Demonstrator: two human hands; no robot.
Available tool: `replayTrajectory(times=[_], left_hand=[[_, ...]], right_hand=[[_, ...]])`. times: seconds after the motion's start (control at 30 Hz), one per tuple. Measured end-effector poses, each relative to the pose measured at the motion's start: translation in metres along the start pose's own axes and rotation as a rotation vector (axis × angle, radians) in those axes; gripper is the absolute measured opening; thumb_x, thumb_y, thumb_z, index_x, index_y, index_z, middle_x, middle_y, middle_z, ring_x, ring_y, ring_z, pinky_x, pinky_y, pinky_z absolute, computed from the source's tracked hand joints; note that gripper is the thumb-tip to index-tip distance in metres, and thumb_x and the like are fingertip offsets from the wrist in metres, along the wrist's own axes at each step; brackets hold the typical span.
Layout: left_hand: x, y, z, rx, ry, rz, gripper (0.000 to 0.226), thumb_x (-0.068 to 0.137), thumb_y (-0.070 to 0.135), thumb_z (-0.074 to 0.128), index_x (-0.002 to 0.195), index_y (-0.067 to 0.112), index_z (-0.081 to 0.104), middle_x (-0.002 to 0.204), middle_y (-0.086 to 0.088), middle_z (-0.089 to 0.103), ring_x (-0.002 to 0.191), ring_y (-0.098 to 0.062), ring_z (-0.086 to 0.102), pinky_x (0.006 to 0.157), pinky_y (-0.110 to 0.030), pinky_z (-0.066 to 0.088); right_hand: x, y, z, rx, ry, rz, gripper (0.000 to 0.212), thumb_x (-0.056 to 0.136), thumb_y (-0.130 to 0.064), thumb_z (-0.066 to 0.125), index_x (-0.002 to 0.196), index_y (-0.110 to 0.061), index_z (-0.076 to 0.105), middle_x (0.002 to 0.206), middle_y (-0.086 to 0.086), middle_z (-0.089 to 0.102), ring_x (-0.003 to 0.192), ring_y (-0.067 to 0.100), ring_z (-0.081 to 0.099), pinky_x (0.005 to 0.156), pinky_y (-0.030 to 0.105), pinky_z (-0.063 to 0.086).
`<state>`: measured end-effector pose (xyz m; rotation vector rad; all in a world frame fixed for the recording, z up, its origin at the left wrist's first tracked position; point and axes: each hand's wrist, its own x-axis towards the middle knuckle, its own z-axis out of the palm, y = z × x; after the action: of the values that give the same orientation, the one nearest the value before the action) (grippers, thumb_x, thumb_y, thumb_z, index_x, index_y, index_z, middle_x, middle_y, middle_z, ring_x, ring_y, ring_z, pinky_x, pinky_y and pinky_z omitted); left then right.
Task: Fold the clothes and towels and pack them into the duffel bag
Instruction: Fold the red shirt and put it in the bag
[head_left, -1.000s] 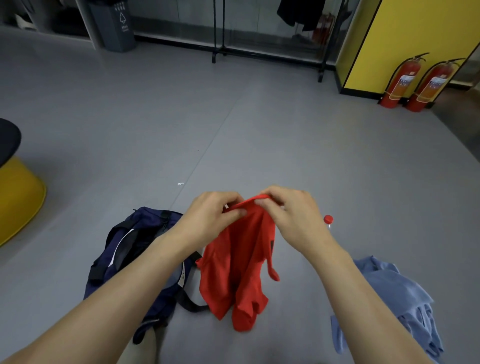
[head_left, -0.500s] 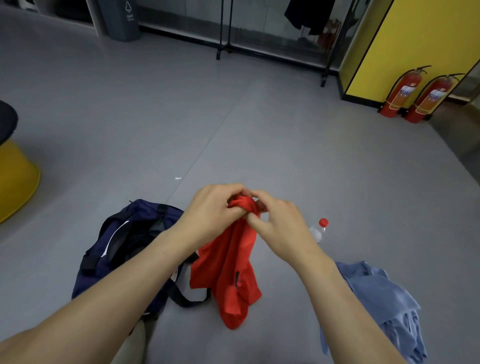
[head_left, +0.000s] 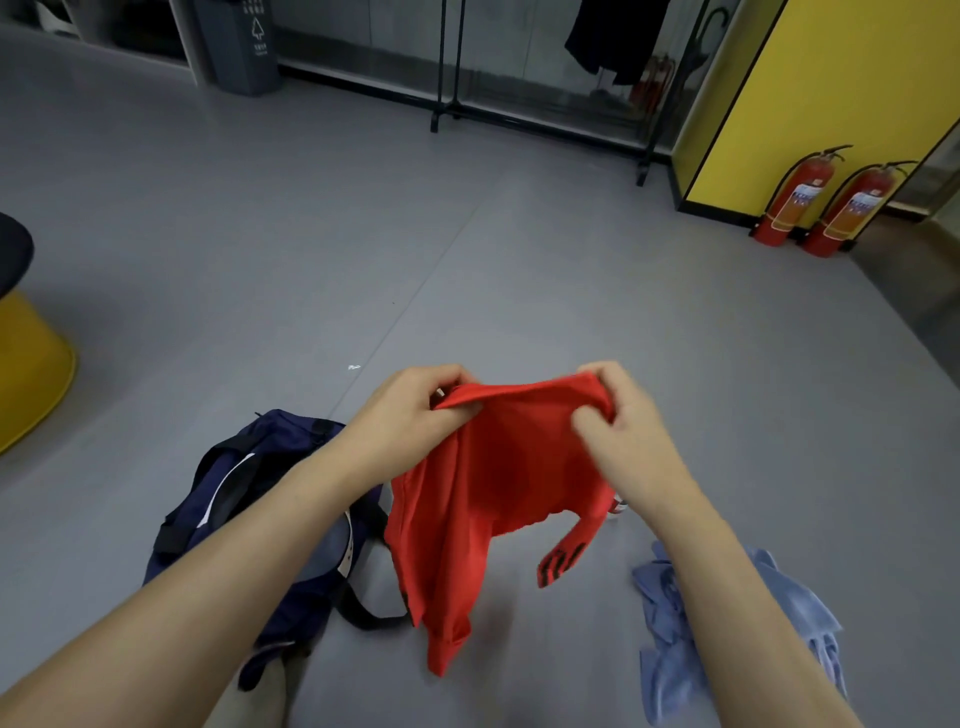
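Note:
I hold a red shirt (head_left: 498, 483) up in the air by its top edge. My left hand (head_left: 410, 410) pinches the left end and my right hand (head_left: 621, 415) grips the right end, with the edge stretched between them. The shirt hangs down, a sleeve with dark stripes dangling at its right. A navy duffel bag (head_left: 244, 493) lies open on the floor below my left arm. A crumpled light blue cloth (head_left: 675, 639) lies on the floor at the lower right, partly hidden by my right arm.
A red bottle cap (head_left: 618, 505) peeks out behind the shirt. A yellow stool (head_left: 28, 364) stands at the left edge. Two fire extinguishers (head_left: 826, 205) stand by a yellow wall, a clothes rack (head_left: 545, 109) and grey bin (head_left: 247, 47) at the back.
My hands were together on the bunched shirt; they have pulled apart, spreading its top edge wide. The sleeve now hangs free at the right.

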<state>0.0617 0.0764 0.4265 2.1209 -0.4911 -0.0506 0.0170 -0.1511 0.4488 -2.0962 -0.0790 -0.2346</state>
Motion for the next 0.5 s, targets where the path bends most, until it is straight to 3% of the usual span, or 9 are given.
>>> replayTrajectory(times=[0.1, 0.17, 0.27, 0.33, 0.4, 0.5], left_hand=[[-0.001, 0.002, 0.003, -0.001, -0.007, -0.008, 0.019, 0.086, 0.047, 0.056, 0.091, 0.034, 0.07, 0.085, 0.012, 0.072, 0.08, -0.01, 0.067, 0.078, -0.037, 0.055], [0.0, 0.002, 0.001, 0.022, -0.014, -0.004, 0.019, 0.084, 0.048, 0.058, 0.091, 0.035, 0.071, 0.086, 0.016, 0.072, 0.078, -0.006, 0.065, 0.078, -0.033, 0.054], [0.003, -0.007, -0.011, 0.168, -0.01, -0.025, 0.005, 0.091, 0.032, 0.069, 0.094, 0.034, 0.072, 0.085, 0.018, 0.071, 0.077, -0.005, 0.064, 0.078, -0.031, 0.051], [-0.001, -0.012, -0.022, 0.278, 0.053, -0.035, 0.008, 0.093, 0.026, 0.068, 0.092, 0.033, 0.072, 0.081, 0.016, 0.071, 0.079, -0.007, 0.064, 0.078, -0.031, 0.05], [-0.007, -0.01, -0.028, 0.284, 0.131, -0.047, 0.012, 0.093, 0.028, 0.067, 0.085, 0.035, 0.07, 0.074, 0.014, 0.069, 0.075, -0.006, 0.063, 0.074, -0.033, 0.049], [-0.008, 0.005, -0.04, 0.23, 0.253, -0.018, 0.013, 0.095, 0.031, 0.064, 0.083, 0.035, 0.064, 0.074, 0.014, 0.067, 0.073, -0.006, 0.062, 0.072, -0.034, 0.05]], right_hand=[[-0.009, 0.007, 0.018, -0.223, -0.195, -0.021, 0.01, 0.089, -0.028, 0.062, 0.099, -0.032, 0.062, 0.079, -0.009, 0.065, 0.074, 0.01, 0.06, 0.072, 0.032, 0.049], [-0.008, 0.005, 0.02, -0.265, -0.111, -0.092, 0.007, 0.092, -0.02, 0.061, 0.09, -0.022, 0.066, 0.071, -0.007, 0.064, 0.072, 0.016, 0.058, 0.071, 0.039, 0.049], [-0.003, -0.002, 0.0, -0.297, 0.08, -0.16, 0.021, 0.082, -0.016, 0.053, 0.09, -0.025, 0.07, 0.073, -0.016, 0.067, 0.072, 0.008, 0.058, 0.068, 0.029, 0.045], [-0.002, -0.01, -0.016, -0.332, 0.164, -0.195, 0.025, 0.077, -0.02, 0.051, 0.092, -0.027, 0.071, 0.08, -0.016, 0.07, 0.075, 0.007, 0.06, 0.068, 0.024, 0.043], [-0.003, -0.016, -0.03, -0.346, 0.203, -0.215, 0.023, 0.077, -0.022, 0.053, 0.09, -0.031, 0.07, 0.078, -0.019, 0.069, 0.074, 0.005, 0.059, 0.066, 0.02, 0.043], [0.001, -0.026, -0.05, -0.433, 0.206, -0.22, 0.014, 0.083, -0.023, 0.062, 0.089, -0.034, 0.069, 0.069, -0.02, 0.062, 0.071, 0.01, 0.059, 0.065, 0.028, 0.041]])
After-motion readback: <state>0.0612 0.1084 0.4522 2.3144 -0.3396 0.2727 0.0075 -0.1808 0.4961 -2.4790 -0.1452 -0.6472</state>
